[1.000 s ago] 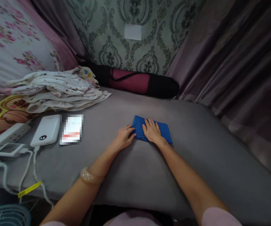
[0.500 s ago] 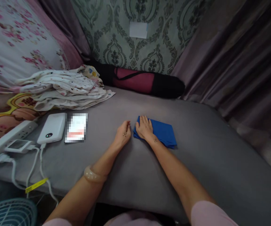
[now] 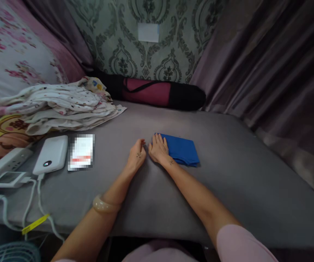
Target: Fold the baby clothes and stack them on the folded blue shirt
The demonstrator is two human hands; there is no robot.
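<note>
Evidently, my right hand (image 3: 159, 148) lies flat, fingers extended and close together, over the left end of the folded blue cloth (image 3: 183, 147). The cloth rests on the grey fabric surface (image 3: 151, 203), its uncovered part reaching out to the right of that hand. My left hand (image 3: 137, 154) is curled narrow just left of the right one, apart from the cloth; its palm is hidden, so I cannot tell whether it contains anything. Finding: along the near edge, right of my right wrist, the layers look not quite flush. In my judgement, pressing well calls for even weight through the whole palm, without sideways push, which could skew the layers. My left hand would serve best steadying the cloth's left edge.
</note>
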